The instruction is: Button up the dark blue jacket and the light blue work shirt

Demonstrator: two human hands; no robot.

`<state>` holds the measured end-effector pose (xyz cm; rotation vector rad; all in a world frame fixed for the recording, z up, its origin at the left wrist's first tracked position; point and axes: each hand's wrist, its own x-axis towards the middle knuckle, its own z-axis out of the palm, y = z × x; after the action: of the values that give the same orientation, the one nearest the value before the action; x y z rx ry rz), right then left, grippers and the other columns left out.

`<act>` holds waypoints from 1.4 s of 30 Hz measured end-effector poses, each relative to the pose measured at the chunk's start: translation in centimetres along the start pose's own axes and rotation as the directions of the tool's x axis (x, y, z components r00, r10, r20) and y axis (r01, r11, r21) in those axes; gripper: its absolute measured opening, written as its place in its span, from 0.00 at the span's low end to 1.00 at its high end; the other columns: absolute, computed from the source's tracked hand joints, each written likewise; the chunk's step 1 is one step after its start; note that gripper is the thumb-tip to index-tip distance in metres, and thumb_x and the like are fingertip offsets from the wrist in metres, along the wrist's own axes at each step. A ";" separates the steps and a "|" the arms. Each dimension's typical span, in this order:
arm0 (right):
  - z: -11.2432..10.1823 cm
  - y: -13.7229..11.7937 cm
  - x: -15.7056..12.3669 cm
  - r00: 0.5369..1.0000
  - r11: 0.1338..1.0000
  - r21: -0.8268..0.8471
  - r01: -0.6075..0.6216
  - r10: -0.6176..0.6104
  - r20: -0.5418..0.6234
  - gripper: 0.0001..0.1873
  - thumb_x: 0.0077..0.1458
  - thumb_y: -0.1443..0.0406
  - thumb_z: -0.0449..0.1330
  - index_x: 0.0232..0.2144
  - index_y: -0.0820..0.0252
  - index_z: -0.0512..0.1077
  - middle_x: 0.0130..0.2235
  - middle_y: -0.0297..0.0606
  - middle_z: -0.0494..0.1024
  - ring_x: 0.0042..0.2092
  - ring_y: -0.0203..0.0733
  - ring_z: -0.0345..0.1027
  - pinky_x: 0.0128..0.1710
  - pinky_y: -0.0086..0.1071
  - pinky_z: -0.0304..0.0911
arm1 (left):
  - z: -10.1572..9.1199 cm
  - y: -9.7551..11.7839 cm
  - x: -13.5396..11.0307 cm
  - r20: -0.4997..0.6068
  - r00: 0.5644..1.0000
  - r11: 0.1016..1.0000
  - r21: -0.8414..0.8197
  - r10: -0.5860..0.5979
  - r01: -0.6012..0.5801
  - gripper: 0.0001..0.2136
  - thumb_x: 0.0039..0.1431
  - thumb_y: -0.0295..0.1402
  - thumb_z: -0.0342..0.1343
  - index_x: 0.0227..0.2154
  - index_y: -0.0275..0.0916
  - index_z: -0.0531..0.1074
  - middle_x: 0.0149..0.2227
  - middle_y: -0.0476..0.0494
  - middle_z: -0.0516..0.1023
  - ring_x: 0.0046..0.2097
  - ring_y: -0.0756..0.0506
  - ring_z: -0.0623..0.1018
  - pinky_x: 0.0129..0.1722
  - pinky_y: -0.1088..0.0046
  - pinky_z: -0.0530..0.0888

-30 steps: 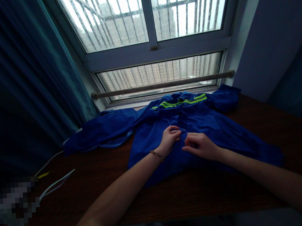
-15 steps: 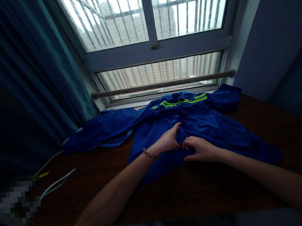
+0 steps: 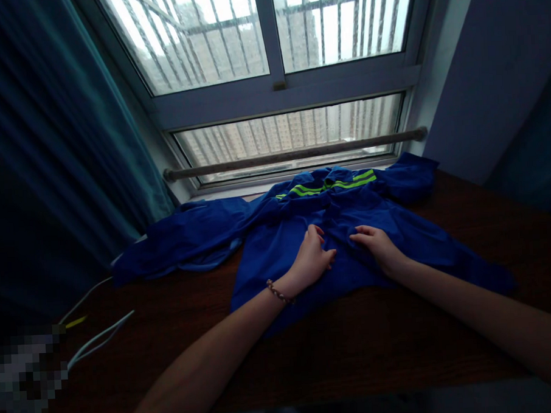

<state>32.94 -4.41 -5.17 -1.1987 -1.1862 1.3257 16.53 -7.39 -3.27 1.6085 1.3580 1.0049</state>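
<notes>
A blue jacket (image 3: 263,256) with yellow-green stripes across its chest lies spread on a dark brown wooden table, its sleeves out to both sides. My left hand (image 3: 308,263), with a braided bracelet at the wrist, rests on the jacket's middle front; its fingers are bent and appear to pinch the cloth. Just to the right, my right hand (image 3: 381,246) has thumb and fingertips closed on a bit of the jacket's front. The two hands are a short way apart, and the cloth creases around them. Exactly what lies between the fingertips is hard to see.
Behind the jacket is a window (image 3: 279,86) with a metal rail (image 3: 296,155) across its lower part. A blue-green curtain (image 3: 111,116) hangs at left. White cables (image 3: 101,336) lie on the table (image 3: 355,349) at left, beside a blurred patch.
Both hands have moved apart slightly. My right hand has shifted up and right, its fingers now drawn together. My left hand has turned, and its fingertips now point away toward the window.
</notes>
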 end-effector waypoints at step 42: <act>0.1 -0.2 -0.9 0.948 1.000 0.016 -0.020 0.014 0.318 0.14 0.41 0.57 0.62 0.19 0.63 0.69 0.17 0.30 0.67 0.20 0.29 0.56 0.19 0.25 0.49 | -1.7 1.1 0.8 0.306 0.910 0.843 -0.375 -0.279 0.384 0.05 0.45 0.25 0.58 0.24 0.28 0.69 0.24 0.37 0.76 0.27 0.47 0.77 0.27 0.77 0.74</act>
<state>32.94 -5.25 -4.94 -1.0064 -1.3880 1.5819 15.44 -6.64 -1.50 1.0737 1.1053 0.7949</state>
